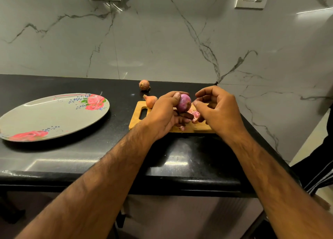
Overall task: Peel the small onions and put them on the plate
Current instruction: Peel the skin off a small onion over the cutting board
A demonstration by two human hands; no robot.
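Gripping a peeled purple onion (183, 102) at frame centre, the left hand (162, 116) pinches it between thumb and fingers above a wooden cutting board (138, 110) strewn with pink skins (195, 115). The right hand (218, 110) hovers beside it, fingers curled, holding nothing. Two unpeeled onions (150, 100) sit just behind; the floral plate (52, 117) lies at middle left on the black counter (117, 148).

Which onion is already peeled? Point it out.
The purple onion held in the left hand; the two others, the board-edge onion and the far onion, keep dry brown skins.
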